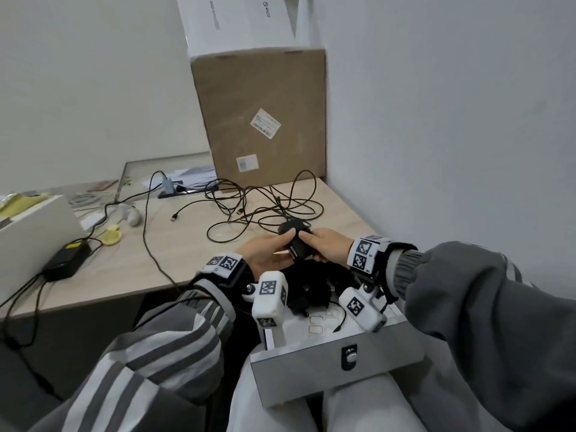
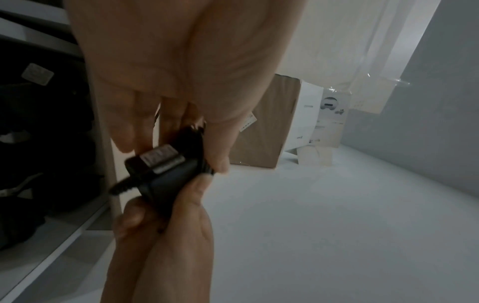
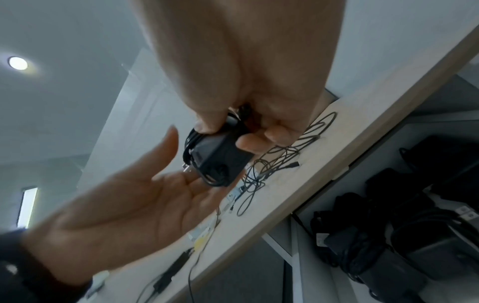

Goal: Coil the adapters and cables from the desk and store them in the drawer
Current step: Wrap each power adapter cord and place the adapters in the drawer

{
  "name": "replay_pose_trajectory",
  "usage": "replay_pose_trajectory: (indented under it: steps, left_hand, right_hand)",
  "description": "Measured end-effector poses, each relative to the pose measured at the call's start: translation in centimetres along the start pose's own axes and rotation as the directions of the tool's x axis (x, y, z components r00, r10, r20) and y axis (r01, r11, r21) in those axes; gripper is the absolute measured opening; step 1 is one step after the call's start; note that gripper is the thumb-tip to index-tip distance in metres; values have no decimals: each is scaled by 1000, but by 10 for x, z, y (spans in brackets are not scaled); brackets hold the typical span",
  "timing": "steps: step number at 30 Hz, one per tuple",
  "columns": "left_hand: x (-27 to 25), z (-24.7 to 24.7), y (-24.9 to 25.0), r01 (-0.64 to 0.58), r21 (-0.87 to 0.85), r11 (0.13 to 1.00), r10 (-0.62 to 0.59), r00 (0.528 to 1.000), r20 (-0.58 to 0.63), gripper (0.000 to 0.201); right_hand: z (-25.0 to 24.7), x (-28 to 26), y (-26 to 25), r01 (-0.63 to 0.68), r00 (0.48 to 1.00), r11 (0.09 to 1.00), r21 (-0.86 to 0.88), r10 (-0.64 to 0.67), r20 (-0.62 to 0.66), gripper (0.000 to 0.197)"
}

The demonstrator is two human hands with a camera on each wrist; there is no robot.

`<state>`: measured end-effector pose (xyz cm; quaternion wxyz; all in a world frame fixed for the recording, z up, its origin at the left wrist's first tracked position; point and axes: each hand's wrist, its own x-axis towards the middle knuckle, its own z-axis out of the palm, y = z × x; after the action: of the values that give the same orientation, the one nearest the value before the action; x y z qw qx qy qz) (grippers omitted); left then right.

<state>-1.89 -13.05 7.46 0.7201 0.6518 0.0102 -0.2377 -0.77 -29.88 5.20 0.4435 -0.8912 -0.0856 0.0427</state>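
Note:
A black adapter [image 1: 297, 244] with its cable wound around it hangs above the desk's front edge, between both hands. My right hand [image 1: 324, 244] grips the adapter [image 3: 220, 162] from the right, thumb and fingers curled round it. My left hand [image 1: 274, 249] lies palm up beneath it with straight fingers; its thumb [image 3: 172, 137] stands slightly apart. The left wrist view shows the adapter's [image 2: 166, 172] label and cable stub. Below the hands the grey drawer [image 1: 311, 375] is pulled open, with several black adapters [image 1: 308, 291] inside. Loose black cables [image 1: 265, 204] lie tangled on the desk.
A tall cardboard box [image 1: 261, 120] with a white box [image 1: 237, 20] on top stands at the desk's back right, against the wall. A black power brick [image 1: 67, 260] with its leads, a white case [image 1: 31, 232] and a grey hub [image 1: 170, 185] occupy the left side.

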Motion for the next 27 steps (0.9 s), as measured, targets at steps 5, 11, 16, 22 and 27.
replay_pose_trajectory:
  steps: [5,11,16,22,27]
  left_hand:
    - [1,-7,-12,9,61,998,3,983,-186,22]
    - [-4,-25,-26,106,189,976,-41,947,-318,28]
    - [-11,-44,-40,297,251,921,-212,924,-317,27]
    - [32,-55,-63,385,428,817,-253,908,-334,38]
    - [35,-35,-58,398,573,717,-231,910,-343,27]
  right_hand:
    - [23,-6,-5,-76,996,997,-17,76,45,48]
    - [30,-29,2,-219,947,974,-52,225,231,52]
    - [19,-56,29,-215,824,914,-344,358,438,41]
    - [21,-65,34,-155,776,888,-432,380,503,36]
    - [21,-62,37,-141,733,895,-423,382,563,35]
